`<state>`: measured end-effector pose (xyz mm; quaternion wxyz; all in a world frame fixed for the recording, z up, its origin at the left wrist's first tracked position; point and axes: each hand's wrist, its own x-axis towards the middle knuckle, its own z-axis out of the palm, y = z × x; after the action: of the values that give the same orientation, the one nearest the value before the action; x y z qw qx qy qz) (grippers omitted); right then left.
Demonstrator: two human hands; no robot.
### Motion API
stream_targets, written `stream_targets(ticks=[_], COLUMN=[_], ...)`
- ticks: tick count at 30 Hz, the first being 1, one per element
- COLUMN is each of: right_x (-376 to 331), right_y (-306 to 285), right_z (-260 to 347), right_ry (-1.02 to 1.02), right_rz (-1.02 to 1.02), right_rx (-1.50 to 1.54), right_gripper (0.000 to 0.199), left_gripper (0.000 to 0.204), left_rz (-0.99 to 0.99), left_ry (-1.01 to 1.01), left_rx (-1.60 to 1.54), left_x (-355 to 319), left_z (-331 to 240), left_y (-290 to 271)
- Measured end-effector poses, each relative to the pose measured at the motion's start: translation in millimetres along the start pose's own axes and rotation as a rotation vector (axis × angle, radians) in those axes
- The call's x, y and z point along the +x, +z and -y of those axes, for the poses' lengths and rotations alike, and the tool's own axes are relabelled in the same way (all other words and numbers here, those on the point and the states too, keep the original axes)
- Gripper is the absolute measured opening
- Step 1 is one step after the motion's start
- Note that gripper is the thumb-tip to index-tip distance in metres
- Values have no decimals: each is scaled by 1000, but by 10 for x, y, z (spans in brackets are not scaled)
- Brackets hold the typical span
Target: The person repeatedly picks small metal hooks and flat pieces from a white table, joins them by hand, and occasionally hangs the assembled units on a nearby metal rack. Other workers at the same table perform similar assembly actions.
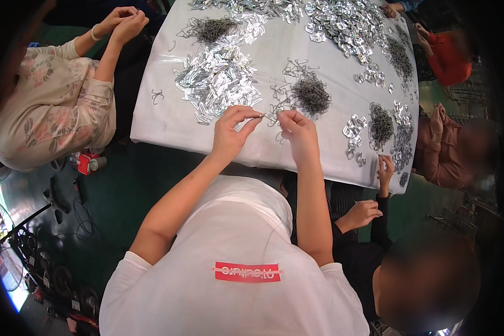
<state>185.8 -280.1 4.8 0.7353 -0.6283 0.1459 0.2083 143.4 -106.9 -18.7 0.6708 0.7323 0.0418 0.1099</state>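
My left hand [233, 134] is closed in a pinch over the table's near edge. Between its thumb and forefinger sits a small metal piece [261, 116], mostly covered by the fingertips. Close by on the right, my right hand [299, 133] is also pinched closed; whatever its fingertips hold is too small to make out. Thin bent wire hooks [285, 99] lie loose just beyond both hands, beside a dense clump of dark wire hooks [312, 95]. Beyond my left hand spreads a heap of flat silver metal pieces [218, 81].
The white-covered table [165, 120] bears more silver buckle-like pieces [347, 28] and dark wire clumps [381, 124]. Co-workers sit around it: a person in a floral top [61, 106] at left, others at right. One person's hand [363, 214] is near my right arm.
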Motion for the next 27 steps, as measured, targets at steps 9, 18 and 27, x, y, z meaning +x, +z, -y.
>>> stream_targets(ticks=[9, 18, 27], right_x=[-219, -204, -162], right_y=[319, 314, 97], right_z=[105, -134, -159], right_ry=[-124, -584, -578], right_rz=[-132, -207, -197], right_rx=[-62, -144, -114], right_gripper=[14, 9, 10], left_gripper=[14, 12, 8], left_rz=[55, -10, 184], left_ry=[26, 131, 200], left_rx=[15, 163, 909], left_x=[-14, 99, 987], left_z=[-71, 188, 840], left_y=[28, 77, 68])
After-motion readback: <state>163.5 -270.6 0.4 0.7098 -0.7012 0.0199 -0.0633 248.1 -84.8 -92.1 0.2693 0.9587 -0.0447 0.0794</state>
